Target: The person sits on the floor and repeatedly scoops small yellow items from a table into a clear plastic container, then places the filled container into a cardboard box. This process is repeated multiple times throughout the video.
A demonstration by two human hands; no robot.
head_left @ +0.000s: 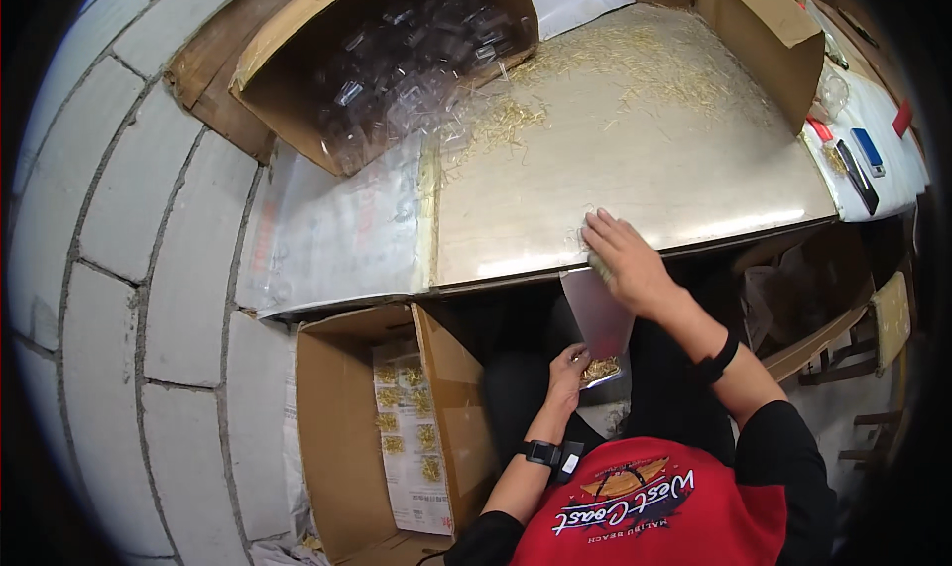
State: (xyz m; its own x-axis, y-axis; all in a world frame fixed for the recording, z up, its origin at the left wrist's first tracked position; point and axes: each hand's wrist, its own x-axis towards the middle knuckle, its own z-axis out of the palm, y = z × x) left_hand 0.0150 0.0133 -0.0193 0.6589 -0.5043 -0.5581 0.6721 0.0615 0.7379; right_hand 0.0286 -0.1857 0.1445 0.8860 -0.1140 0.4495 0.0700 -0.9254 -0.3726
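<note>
Below the table's front edge, my left hand (567,376) grips the side of a small clear box (601,372) full of thin gold-coloured pieces. A greyish see-through chute (601,313) slopes from the table edge down toward this box, narrowing as it goes. My right hand (627,263) lies over the chute's upper end at the table edge, its fingers stretched out and close together. Beside those fingertips sits a small clear object (575,237), too faint to make out. Whatever lies under the right palm is hidden.
Gold pieces (511,122) lie scattered over the back of the table (595,194). A cardboard box (288,100) of clear plastic boxes (416,65) tips open at back left. Below left, another carton (337,417) holds filled packs (426,437). A blue object (867,149) lies far right.
</note>
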